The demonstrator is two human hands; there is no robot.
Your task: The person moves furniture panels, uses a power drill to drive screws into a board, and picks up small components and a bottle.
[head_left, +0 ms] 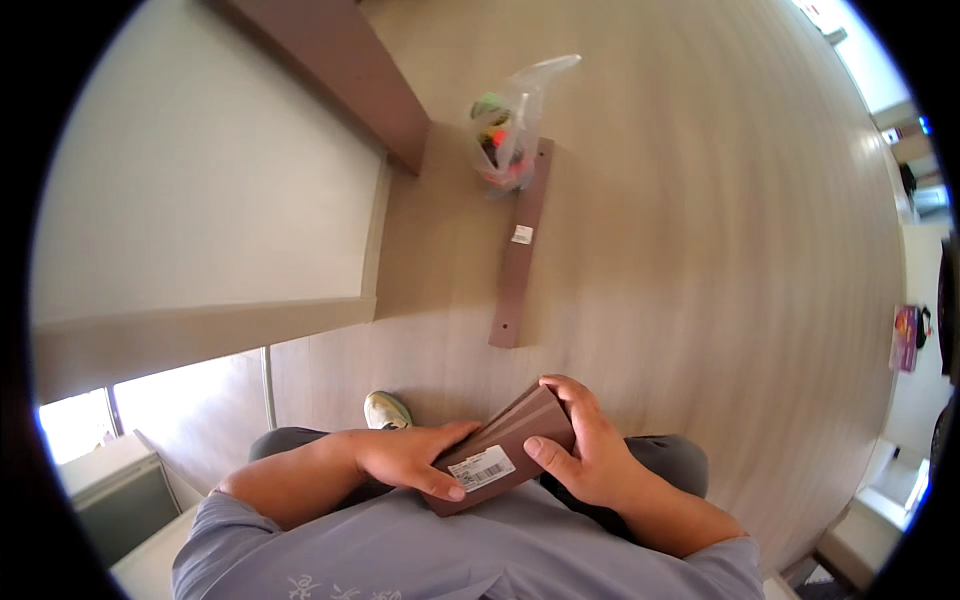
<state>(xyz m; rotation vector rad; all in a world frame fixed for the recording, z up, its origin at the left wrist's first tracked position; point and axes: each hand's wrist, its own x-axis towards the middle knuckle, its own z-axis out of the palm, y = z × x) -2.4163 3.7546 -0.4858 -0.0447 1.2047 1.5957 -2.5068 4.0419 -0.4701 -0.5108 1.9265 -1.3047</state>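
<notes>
I see my left hand [405,458] and right hand [585,450] gripping a stack of flat brown wooden boards [505,448] over my lap, a white rectangular label [481,467] under my left thumb. On the wood floor [720,250] ahead lie a long brown strip [520,250] and a clear plastic bag [508,125] of coloured parts.

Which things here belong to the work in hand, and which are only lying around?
In hand: stack of brown panels, held by left hand and right hand.

Lying about: long brown strip on the floor; clear plastic bag of small parts; brown board.
</notes>
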